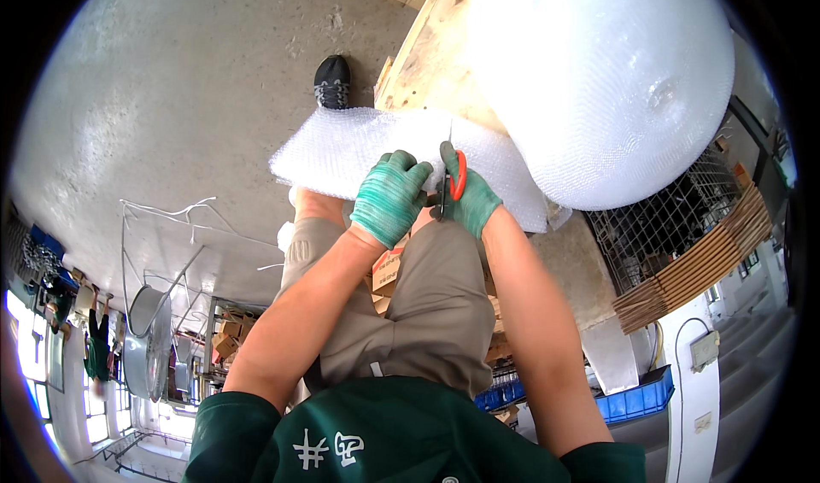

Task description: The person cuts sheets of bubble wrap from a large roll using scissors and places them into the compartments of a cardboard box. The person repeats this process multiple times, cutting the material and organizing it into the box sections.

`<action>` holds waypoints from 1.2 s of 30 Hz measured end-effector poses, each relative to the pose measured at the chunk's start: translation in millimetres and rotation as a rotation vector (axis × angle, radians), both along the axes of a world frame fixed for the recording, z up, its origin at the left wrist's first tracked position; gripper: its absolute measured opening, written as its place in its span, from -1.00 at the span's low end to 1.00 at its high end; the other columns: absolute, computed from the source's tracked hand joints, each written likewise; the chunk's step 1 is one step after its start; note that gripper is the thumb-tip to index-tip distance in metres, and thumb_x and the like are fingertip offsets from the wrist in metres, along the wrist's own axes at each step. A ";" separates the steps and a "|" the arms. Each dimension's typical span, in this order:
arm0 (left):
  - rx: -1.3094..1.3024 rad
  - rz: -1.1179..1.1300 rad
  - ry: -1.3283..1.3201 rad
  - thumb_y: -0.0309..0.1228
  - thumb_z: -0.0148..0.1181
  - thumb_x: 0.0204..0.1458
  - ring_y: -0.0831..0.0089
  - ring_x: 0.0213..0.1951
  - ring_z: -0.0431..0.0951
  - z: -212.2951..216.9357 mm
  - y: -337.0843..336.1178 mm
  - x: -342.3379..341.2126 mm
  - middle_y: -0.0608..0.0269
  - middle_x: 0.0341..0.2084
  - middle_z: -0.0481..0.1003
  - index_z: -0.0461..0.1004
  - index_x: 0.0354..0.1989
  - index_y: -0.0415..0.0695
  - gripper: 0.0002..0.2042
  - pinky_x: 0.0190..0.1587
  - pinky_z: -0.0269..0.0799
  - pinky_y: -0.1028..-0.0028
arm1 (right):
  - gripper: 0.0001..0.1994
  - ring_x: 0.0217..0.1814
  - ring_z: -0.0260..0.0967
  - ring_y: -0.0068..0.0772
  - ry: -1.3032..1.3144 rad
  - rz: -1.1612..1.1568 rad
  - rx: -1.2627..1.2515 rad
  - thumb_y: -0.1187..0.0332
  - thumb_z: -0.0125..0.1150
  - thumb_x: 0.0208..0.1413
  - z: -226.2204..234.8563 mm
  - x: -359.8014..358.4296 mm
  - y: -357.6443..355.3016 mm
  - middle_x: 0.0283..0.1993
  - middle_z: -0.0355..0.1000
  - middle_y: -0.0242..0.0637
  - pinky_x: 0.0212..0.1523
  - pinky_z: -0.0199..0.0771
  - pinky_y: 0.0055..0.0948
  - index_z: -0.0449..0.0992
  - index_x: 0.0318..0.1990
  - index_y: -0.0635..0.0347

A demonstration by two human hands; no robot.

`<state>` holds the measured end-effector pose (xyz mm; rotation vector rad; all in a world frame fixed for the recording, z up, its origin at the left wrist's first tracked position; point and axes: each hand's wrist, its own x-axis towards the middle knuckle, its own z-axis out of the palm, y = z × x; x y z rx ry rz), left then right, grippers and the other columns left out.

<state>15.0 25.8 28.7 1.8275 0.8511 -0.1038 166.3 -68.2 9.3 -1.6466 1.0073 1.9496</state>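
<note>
A sheet of clear bubble wrap (333,152) lies across in front of my knees, its right part resting by a wooden board. My left hand (393,194), in a green knit glove with dark fingertips, is closed on the sheet's near edge. Close beside it, my gloved right hand (474,199) grips a pair of scissors (459,175) with red and black handles. The thin blades point away from me over the bubble wrap; how far apart they are is hard to make out.
A big roll of bubble wrap (615,99) stands on the wooden board (436,64) at far right. Beyond it are a wire mesh cage (658,214) and stacked brown cardboard (683,269). A blue crate (636,398) sits lower right. On the left stands a round metal fan (149,342).
</note>
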 end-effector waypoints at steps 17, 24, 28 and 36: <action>0.037 0.033 0.036 -0.59 0.31 -0.24 0.03 -0.18 0.49 -3.4 4.7 -9.7 0.06 -0.25 0.45 0.53 -0.07 -0.10 -0.57 -0.19 0.49 0.17 | -0.52 -0.66 0.28 -0.34 -0.120 0.342 0.139 -0.13 0.16 0.26 -8.3 21.8 15.6 -0.51 0.41 -0.18 -0.66 0.29 -0.32 0.48 -0.28 0.21; 0.077 0.000 0.138 -0.54 0.34 -0.18 -0.02 -0.12 0.51 4.2 41.7 -16.8 0.06 -0.18 0.45 0.49 -0.04 -0.11 -0.57 -0.16 0.50 0.14 | -0.60 -0.59 0.34 -0.49 0.006 0.171 0.399 -0.03 0.14 0.30 66.2 46.2 4.3 -0.45 0.45 -0.23 -0.60 0.35 -0.44 0.43 -0.11 0.18; 0.120 -0.121 0.080 -0.50 0.31 -0.06 -0.03 -0.10 0.57 16.2 72.8 17.5 0.03 0.04 0.48 0.42 0.01 -0.12 -0.60 -0.13 0.51 0.13 | -0.71 -0.54 0.35 -0.54 -0.512 0.625 0.520 0.14 0.22 0.29 126.7 44.0 -59.8 -0.40 0.45 -0.32 -0.54 0.41 -0.48 0.38 -0.06 0.14; 0.127 -0.912 0.162 -0.40 0.27 0.03 0.06 -0.14 0.61 34.8 60.3 142.4 0.13 -0.11 0.56 0.38 -0.12 -0.11 -0.73 -0.17 0.53 0.11 | -0.51 -0.05 0.41 -0.21 -0.876 -0.647 -0.241 -0.04 0.18 0.29 72.7 -3.7 -223.0 0.04 0.40 -0.29 -0.03 0.53 -0.09 0.27 0.19 0.02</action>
